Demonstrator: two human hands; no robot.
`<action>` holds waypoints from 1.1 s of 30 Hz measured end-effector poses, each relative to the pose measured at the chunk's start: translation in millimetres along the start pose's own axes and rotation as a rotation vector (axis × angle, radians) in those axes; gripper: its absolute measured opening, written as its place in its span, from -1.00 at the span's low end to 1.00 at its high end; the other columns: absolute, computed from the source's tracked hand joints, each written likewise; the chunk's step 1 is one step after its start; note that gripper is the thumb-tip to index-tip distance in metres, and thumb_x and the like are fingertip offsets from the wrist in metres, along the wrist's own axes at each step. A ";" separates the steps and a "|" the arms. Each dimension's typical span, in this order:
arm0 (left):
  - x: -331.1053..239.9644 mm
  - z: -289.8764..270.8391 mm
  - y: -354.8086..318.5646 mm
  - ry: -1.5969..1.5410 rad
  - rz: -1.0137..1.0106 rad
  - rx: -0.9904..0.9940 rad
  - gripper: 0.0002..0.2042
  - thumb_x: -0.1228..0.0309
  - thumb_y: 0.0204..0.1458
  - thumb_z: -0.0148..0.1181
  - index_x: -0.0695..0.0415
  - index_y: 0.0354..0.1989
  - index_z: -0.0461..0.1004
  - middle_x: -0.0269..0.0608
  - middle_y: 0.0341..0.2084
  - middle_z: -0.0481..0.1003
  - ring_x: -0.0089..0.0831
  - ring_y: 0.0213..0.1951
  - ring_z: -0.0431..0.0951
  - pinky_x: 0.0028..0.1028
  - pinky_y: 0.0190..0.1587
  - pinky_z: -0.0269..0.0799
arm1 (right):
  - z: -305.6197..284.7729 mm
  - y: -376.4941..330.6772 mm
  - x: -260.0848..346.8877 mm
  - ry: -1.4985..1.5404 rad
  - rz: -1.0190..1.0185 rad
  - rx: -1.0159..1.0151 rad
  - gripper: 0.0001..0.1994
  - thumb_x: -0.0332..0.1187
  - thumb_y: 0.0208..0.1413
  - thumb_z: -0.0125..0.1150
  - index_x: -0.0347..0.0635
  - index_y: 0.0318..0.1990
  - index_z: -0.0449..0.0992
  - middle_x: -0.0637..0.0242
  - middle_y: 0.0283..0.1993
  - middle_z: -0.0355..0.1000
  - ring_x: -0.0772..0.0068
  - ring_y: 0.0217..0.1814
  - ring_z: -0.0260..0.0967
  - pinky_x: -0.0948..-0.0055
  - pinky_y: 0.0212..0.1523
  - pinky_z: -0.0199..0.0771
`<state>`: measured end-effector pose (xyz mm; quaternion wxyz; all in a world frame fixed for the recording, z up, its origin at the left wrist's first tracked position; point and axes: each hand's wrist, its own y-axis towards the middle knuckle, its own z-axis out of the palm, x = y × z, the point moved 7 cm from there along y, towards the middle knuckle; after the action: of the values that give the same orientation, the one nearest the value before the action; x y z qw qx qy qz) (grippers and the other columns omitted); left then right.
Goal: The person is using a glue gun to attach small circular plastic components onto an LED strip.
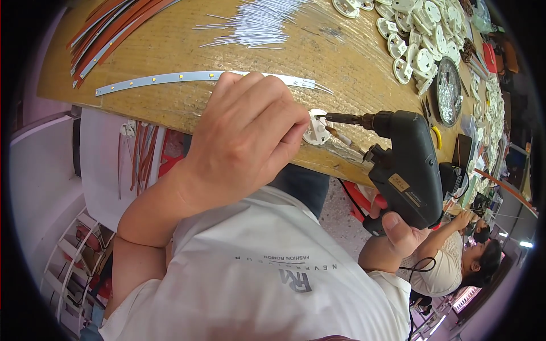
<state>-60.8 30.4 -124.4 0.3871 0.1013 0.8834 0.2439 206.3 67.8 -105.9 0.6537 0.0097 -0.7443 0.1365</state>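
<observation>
My left hand (pixel 244 133) is closed over the near part of the table, its curled fingers at the edge of a round white plastic cap (pixel 317 133). The thumb and the exact pinch are hidden under the hand. My right hand (pixel 401 230) grips the handle of a black soldering gun (pixel 412 165). Its thin tip points left and reaches the cap, and a second slim feed tube slants toward the same spot. Just beyond my left knuckles lies a pale LED strip (pixel 165 78) with small yellow chips. Short white wires (pixel 324 89) stick out from its right end.
Many white plastic caps (pixel 424 59) are heaped at the far right, beside a dark oval dish (pixel 449 94) and a yellow-handled tool (pixel 437 137). Thin white wires (pixel 259 25) and orange-brown strips (pixel 114 34) lie at the back. Another person (pixel 441 256) sits at right.
</observation>
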 end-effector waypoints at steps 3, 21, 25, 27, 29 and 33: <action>0.0 0.3 0.1 0.004 0.005 -0.004 -0.79 0.62 0.00 0.44 0.13 -0.23 0.57 -0.26 -0.41 0.47 -0.24 -0.36 0.44 -0.27 -0.23 0.22 | -1.1 0.4 0.5 -0.015 -0.040 0.001 -0.31 -0.20 -0.24 0.69 -0.43 0.01 0.49 0.09 -0.18 0.61 0.35 -0.34 0.59 0.43 -0.25 0.62; 0.3 0.7 -1.1 0.021 0.006 0.013 -0.79 0.62 -0.04 0.45 0.12 -0.26 0.57 -0.27 -0.38 0.50 -0.25 -0.34 0.45 -0.28 -0.22 0.22 | -9.1 3.4 6.0 -0.134 -0.161 0.027 -0.43 -0.23 -0.26 0.66 -0.43 -0.10 0.61 0.17 -0.24 0.57 0.29 -0.25 0.52 0.32 -0.14 0.55; 0.0 0.4 -0.9 0.020 0.007 0.010 -0.79 0.62 -0.05 0.45 0.12 -0.27 0.57 -0.27 -0.38 0.50 -0.25 -0.34 0.45 -0.28 -0.22 0.22 | -13.3 2.6 5.4 -0.163 -0.177 0.036 -0.43 -0.21 -0.27 0.66 -0.43 -0.11 0.63 0.18 -0.20 0.56 0.27 -0.21 0.52 0.29 -0.09 0.53; -0.2 0.3 -0.9 0.021 0.006 0.010 -0.79 0.62 -0.05 0.45 0.12 -0.27 0.57 -0.27 -0.38 0.50 -0.25 -0.34 0.45 -0.28 -0.22 0.22 | -13.4 2.9 5.1 -0.164 -0.177 0.086 -0.43 -0.20 -0.28 0.67 -0.42 -0.12 0.64 0.18 -0.19 0.56 0.25 -0.18 0.51 0.28 -0.08 0.52; -0.4 0.5 -0.9 0.029 0.005 0.010 -0.79 0.62 -0.06 0.45 0.12 -0.28 0.57 -0.28 -0.38 0.50 -0.25 -0.34 0.46 -0.28 -0.22 0.22 | -15.8 3.4 3.6 -0.174 -0.178 0.076 -0.43 -0.20 -0.27 0.67 -0.41 -0.12 0.64 0.18 -0.19 0.56 0.25 -0.17 0.51 0.28 -0.07 0.52; -0.3 0.1 -0.9 0.016 0.006 0.008 -0.80 0.62 -0.06 0.45 0.12 -0.29 0.57 -0.28 -0.39 0.52 -0.25 -0.34 0.46 -0.29 -0.22 0.23 | -17.6 3.5 3.5 -0.192 -0.173 0.084 -0.43 -0.20 -0.26 0.67 -0.41 -0.10 0.64 0.17 -0.18 0.56 0.24 -0.15 0.51 0.27 -0.06 0.52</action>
<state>-60.6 29.6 -124.8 0.3788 0.1035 0.8871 0.2425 222.2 75.6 -101.2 0.5880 0.1143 -0.7933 0.1089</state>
